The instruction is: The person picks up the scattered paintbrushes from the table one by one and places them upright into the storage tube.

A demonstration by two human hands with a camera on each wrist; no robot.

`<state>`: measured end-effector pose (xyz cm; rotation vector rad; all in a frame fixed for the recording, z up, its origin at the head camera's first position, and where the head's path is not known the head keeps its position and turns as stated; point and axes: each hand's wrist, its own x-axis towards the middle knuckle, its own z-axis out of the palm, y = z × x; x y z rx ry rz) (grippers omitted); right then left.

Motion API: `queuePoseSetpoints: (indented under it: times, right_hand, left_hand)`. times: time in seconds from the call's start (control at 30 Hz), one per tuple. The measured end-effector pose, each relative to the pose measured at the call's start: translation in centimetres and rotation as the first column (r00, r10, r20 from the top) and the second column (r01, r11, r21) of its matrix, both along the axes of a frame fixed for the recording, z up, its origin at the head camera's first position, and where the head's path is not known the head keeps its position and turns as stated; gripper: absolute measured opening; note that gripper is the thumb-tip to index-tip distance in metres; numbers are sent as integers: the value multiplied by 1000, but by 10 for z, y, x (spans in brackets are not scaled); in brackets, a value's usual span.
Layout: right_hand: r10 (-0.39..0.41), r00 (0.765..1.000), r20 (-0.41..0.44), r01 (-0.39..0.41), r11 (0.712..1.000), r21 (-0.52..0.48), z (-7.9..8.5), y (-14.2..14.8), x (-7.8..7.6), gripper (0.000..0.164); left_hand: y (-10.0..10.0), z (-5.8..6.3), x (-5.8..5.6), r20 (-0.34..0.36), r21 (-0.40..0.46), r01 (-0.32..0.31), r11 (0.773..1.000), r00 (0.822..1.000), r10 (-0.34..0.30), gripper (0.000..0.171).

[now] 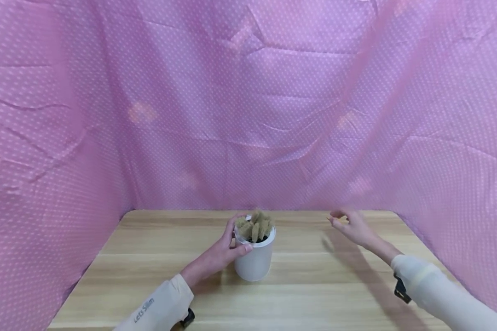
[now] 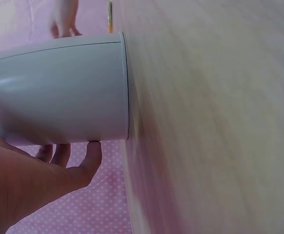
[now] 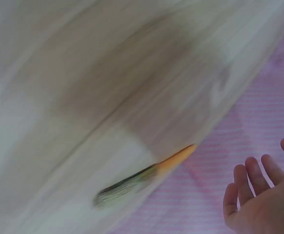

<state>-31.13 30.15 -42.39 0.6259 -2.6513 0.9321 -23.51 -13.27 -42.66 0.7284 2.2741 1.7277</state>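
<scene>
A white flowerpot (image 1: 253,264) stands upright on the wooden table, filled with tan fuzzy plant heads (image 1: 255,227) over dark soil. My left hand (image 1: 219,250) grips it near the rim, thumb in front and fingers round the far side. The left wrist view shows bent fingers (image 2: 89,163) against its smooth wall. Off to the right, near the far edge, is my right hand (image 1: 354,227). In the right wrist view, that hand's fingers (image 3: 254,178) are spread and loosely bent. Apart from them is a blurred slim thing (image 3: 147,176) with an orange end and a dark, brush-like body.
The wooden table (image 1: 182,294) carries the pot, and a shadow of the right arm falls across it. Pink dotted cloth (image 1: 248,105) hangs behind the table and along both sides.
</scene>
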Motion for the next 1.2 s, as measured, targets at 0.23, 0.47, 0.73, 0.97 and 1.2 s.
queuePoseSetpoints:
  times: [0.23,0.47,0.73,0.97,1.2]
  right_hand:
    - [-74,997,2,72,976,203,-12,31,-17,37]
    - [-113,990,89,82,950,300,-28,47,-20,39]
    - [-121,980,160,51,922,383,-25,57,-15,39]
    - [-109,976,189,35,933,359,-19,79,2,27]
    - [-85,985,151,41,962,269,-21,80,13,13]
  left_hand:
    - [1,2,0,-16,19,17,1000,1000,-16,76]
    - [4,2,0,-15,33,46,998,999,-46,73]
    - [-1,4,-1,-2,19,24,1000,1000,-24,74]
    - [0,5,0,-6,16,18,1000,1000,-18,74]
    - [-1,2,-2,-29,5,6,1000,1000,-6,76]
